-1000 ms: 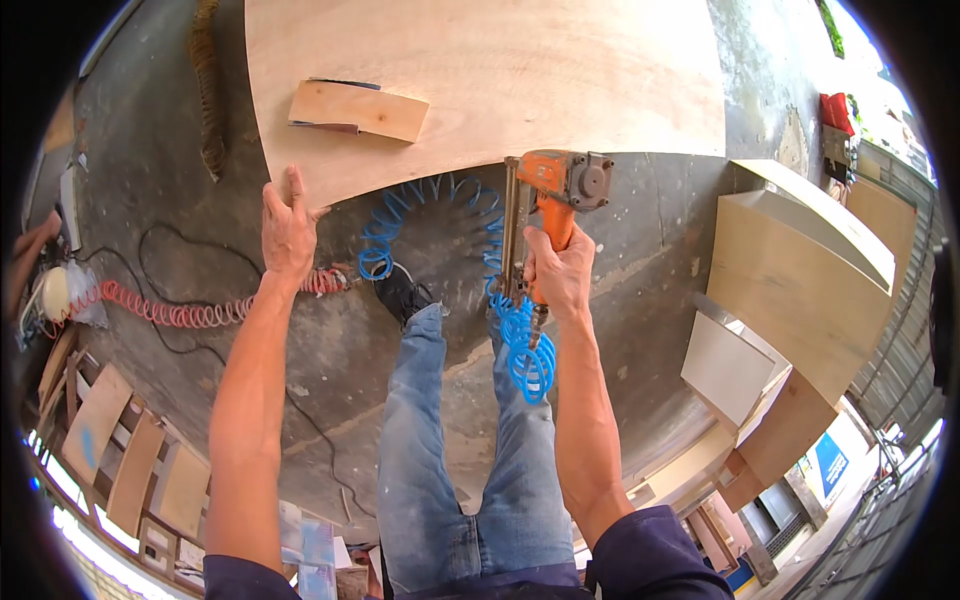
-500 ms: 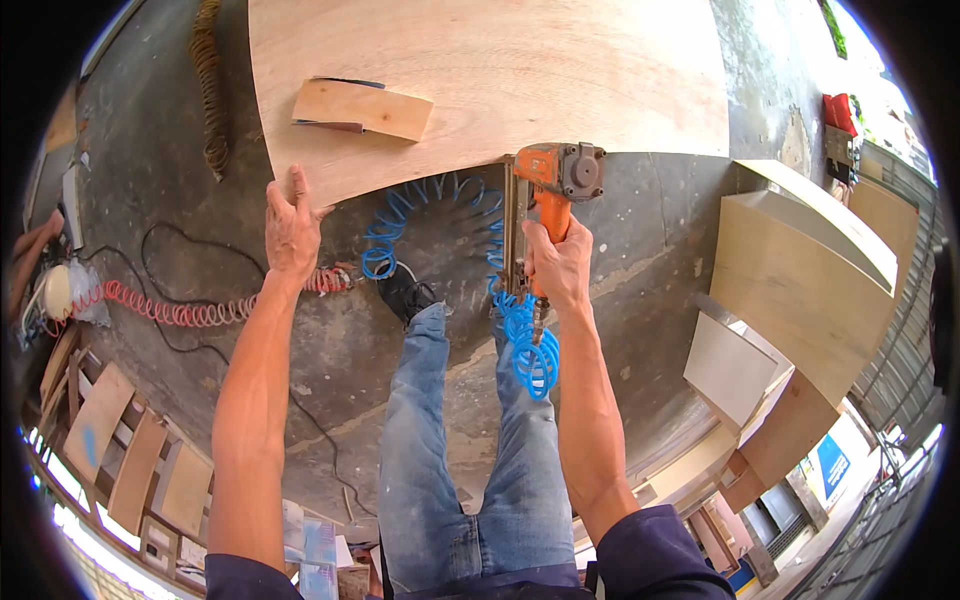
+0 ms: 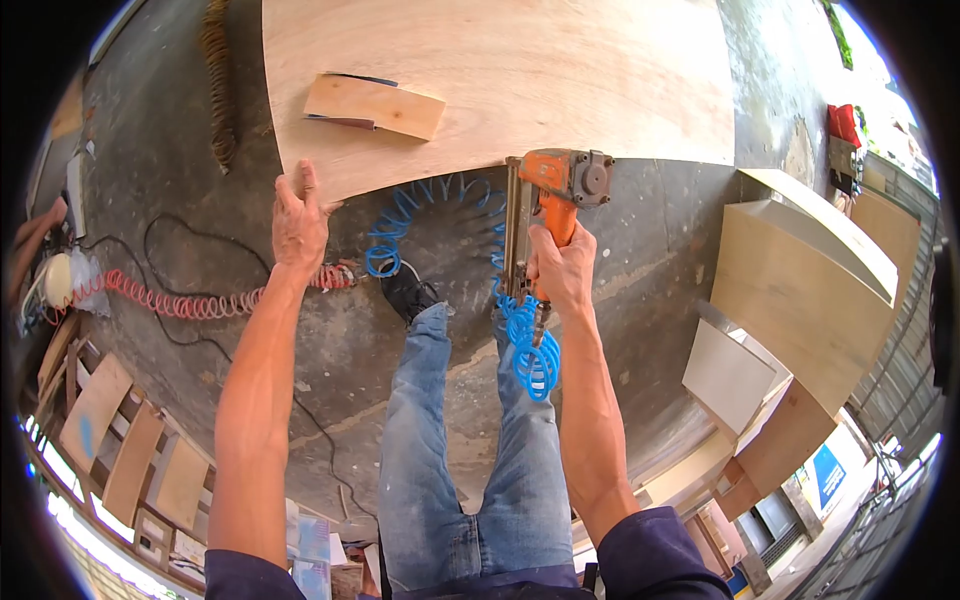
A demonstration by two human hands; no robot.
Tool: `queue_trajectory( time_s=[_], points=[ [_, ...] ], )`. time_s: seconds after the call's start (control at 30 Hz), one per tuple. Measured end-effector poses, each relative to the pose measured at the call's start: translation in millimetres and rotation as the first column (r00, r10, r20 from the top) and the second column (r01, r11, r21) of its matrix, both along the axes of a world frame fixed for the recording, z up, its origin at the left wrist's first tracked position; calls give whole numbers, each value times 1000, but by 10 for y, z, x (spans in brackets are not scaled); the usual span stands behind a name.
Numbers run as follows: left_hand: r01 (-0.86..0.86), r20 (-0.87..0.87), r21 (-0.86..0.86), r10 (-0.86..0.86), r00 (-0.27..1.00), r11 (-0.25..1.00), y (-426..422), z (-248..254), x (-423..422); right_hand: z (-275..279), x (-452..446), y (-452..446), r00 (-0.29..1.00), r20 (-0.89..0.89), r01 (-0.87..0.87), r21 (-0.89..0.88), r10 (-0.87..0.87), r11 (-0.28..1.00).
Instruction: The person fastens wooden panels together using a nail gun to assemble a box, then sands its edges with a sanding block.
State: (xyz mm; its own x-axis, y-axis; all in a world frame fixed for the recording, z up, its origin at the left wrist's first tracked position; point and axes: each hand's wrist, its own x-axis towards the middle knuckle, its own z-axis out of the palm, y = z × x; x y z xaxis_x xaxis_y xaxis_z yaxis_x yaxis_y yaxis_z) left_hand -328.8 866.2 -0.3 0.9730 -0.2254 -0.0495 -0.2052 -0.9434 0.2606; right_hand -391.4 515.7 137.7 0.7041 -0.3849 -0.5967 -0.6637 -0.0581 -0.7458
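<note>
A large plywood panel (image 3: 580,70) fills the top of the view. My left hand (image 3: 300,230) grips its near left corner, with fingers at the edge. In my right hand (image 3: 563,262) is an orange pneumatic nail gun (image 3: 545,170), held by the handle with its nose at the panel's near edge. From the handle's base a coiled blue air hose (image 3: 535,365) hangs and loops under the panel. On the panel lies a small wooden block (image 3: 375,105) with dark sandpaper showing along its sides.
A red coiled hose (image 3: 180,303) and a dark cable (image 3: 215,350) run across the concrete floor (image 3: 630,330) at left. A brown coiled hose (image 3: 218,90) lies farther off. Plywood boxes (image 3: 800,280) stand at right. Wooden boards (image 3: 130,465) are at lower left, and another person's limb (image 3: 38,240) shows at far left.
The view has shifted slightly, so the panel, block and nail gun appear a little farther right. Both hands keep their hold, and the nail gun stays at the panel's edge.
</note>
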Motion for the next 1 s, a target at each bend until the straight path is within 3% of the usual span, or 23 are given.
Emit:
queue_trajectory(
  time_s=[0.77,1.0],
  points=[
    [3,-33,13,-3,999,1000,-48,52,8,88,24,87,997,-49,-62,-79,58,995],
    [-17,-38,-6,17,999,1000,-53,76,0,-22,-71,502,996,-20,-86,22,86,996]
  ],
)
